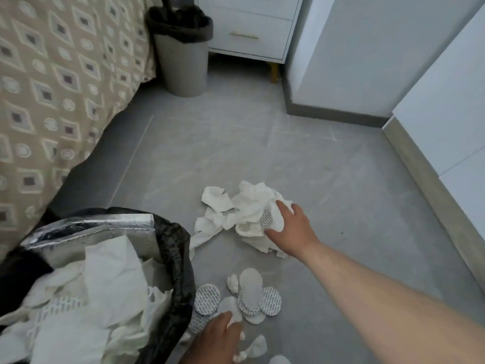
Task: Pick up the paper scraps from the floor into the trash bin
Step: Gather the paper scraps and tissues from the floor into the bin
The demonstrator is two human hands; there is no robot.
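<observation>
A person's right hand [294,229], fingers spread and open, presses on a heap of crumpled white paper scraps [246,208] on the grey floor [341,166] at centre frame. At six o'clock the left hand [217,337] rests among round paper discs [252,295], fingers loosely curled over a small scrap; whether it grips is unclear. The black-lined trash bin [173,258], already holding white paper, stands at eight o'clock beside the patterned bed [52,88]. A second bin [183,48] stands at twelve o'clock.

White crumpled paper scraps [246,214] and round discs [256,295] litter the floor beside the black-lined trash bin [173,258].
</observation>
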